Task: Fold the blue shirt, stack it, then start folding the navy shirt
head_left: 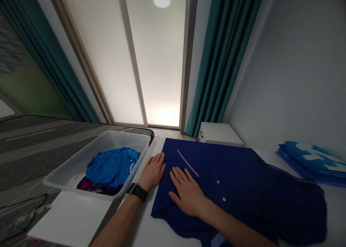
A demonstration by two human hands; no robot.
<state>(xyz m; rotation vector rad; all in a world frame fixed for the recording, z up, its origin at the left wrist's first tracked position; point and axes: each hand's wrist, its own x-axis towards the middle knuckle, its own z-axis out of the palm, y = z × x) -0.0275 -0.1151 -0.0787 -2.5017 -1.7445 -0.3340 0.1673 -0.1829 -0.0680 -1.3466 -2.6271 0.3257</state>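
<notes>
A navy blue polo shirt (243, 182) lies spread on a white table (143, 218), with white buttons and a short red-and-white stripe near its left part. My left hand (153, 170), with a dark watch on the wrist, rests at the shirt's left edge, fingers stretched out. Flat on the fabric just below the stripe is my right hand (186, 193), its fingers extended and a little apart. Neither hand grips anything. Part of the shirt's lower side is hidden by my right forearm and the frame's bottom edge.
Left of the table, a translucent plastic bin (62, 167) holds crumpled blue and dark clothes (113, 167). Folded blue-and-white garments (313, 160) are stacked at the right by the wall. A small white cabinet (220, 133) stands behind the table, near teal curtains (218, 67).
</notes>
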